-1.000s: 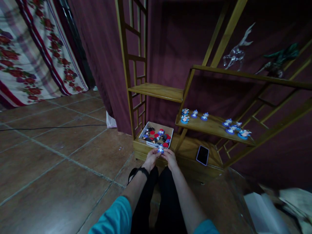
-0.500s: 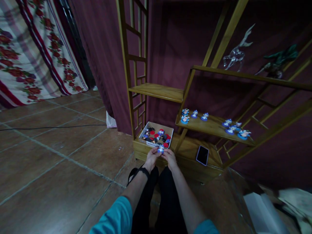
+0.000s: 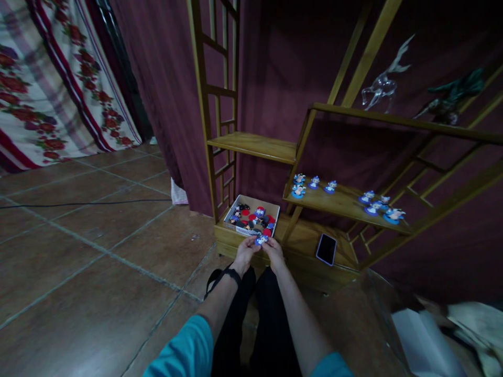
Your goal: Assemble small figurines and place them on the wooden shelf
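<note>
Between my two hands is a small purple-and-white figurine [image 3: 261,240] on a round purple base. My left hand [image 3: 245,251] pinches it from the left, and my right hand [image 3: 274,250] grips its right side. Just beyond them, a shallow cardboard box [image 3: 256,200] holds a jumble of figurines with red, black and purple parts. To the right, several similar figurines stand on a wooden shelf [image 3: 341,203], among them a purple one [image 3: 330,187] and a blue-based one [image 3: 393,215].
A phone [image 3: 326,249] lies on the lower board right of the box. Above are a bare-looking upper shelf [image 3: 255,145], a clear glass deer [image 3: 381,89] and a dark green ornament [image 3: 451,97]. A black cable [image 3: 86,204] crosses the tiled floor. A white box [image 3: 428,340] sits at lower right.
The figurine between my fingers has tilted and shifted slightly to the right. Both hands keep their hold near the box's front edge; the other things stay put.
</note>
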The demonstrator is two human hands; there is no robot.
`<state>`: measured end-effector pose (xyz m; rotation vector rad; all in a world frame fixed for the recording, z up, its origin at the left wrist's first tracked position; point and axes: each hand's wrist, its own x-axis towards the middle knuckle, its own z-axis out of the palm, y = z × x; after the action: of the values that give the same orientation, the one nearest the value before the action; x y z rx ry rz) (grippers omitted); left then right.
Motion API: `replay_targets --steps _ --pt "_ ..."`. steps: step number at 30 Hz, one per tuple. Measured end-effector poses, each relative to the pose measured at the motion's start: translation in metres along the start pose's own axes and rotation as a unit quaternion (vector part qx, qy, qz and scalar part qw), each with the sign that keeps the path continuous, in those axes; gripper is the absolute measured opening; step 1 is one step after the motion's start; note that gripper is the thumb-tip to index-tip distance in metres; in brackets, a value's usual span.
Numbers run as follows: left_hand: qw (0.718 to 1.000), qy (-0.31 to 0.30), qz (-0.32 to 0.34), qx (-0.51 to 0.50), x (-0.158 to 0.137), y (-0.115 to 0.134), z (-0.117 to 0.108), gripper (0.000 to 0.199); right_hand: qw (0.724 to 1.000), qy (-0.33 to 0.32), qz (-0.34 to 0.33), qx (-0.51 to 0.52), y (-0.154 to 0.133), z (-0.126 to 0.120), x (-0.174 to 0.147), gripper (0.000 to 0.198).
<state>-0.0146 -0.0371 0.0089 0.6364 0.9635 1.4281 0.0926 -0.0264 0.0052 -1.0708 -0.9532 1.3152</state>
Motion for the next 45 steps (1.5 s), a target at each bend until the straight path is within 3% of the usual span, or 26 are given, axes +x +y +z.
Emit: replay_targets --steps 10,18,28,45 --pt "0.996 -0.008 -0.063 -0.066 -0.0001 0.0041 -0.0016 0.032 0.999 0.003 0.041 0.007 -0.0012 -0.0028 -0.0012 0.039" --pt "0.996 -0.023 -0.06 -0.061 0.0 0.0039 -0.0022 0.033 0.999 -0.001 0.039 0.025 -0.0054 -0.0017 -0.0033 0.039" --pt "0.998 0.014 -0.056 -0.039 0.0 0.0062 -0.0017 0.032 0.999 -0.009 0.018 0.03 -0.007 -0.0003 -0.0033 0.037" --pt "0.995 0.012 -0.078 -0.053 -0.0012 0.0077 -0.0003 0.03 0.999 -0.014 0.044 0.01 -0.003 -0.0025 -0.0018 0.036"
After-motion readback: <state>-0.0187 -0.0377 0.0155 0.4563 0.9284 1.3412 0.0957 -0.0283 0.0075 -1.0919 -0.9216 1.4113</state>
